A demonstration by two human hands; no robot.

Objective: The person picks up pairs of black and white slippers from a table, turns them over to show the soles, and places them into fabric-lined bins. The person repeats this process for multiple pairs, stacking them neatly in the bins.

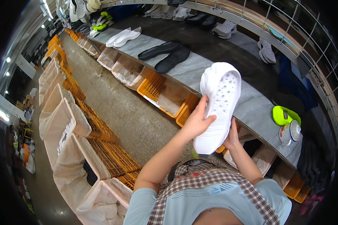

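As a person in a checked apron (199, 174) and pale blue shirt (184, 197) works beside a grey table (248, 95), a white moulded shoe piece (221, 107) is held up right of the frame's centre, its rounded, perforated end toward the top. The left hand (198, 119) is closed on the piece's left edge, thumb laid across the face. The right hand (232, 138) touches the lower right edge; its fingers are largely hidden behind the piece, so how far they close cannot be told. Two black soles (172, 59) lie on the table at upper centre, with a white pair (124, 37) farther to the upper left. At right, a lime-green piece (279, 115) sits just beside a white container (289, 133). Orange crates (110, 155), several lined with pale cloth, run along the left of the frame.
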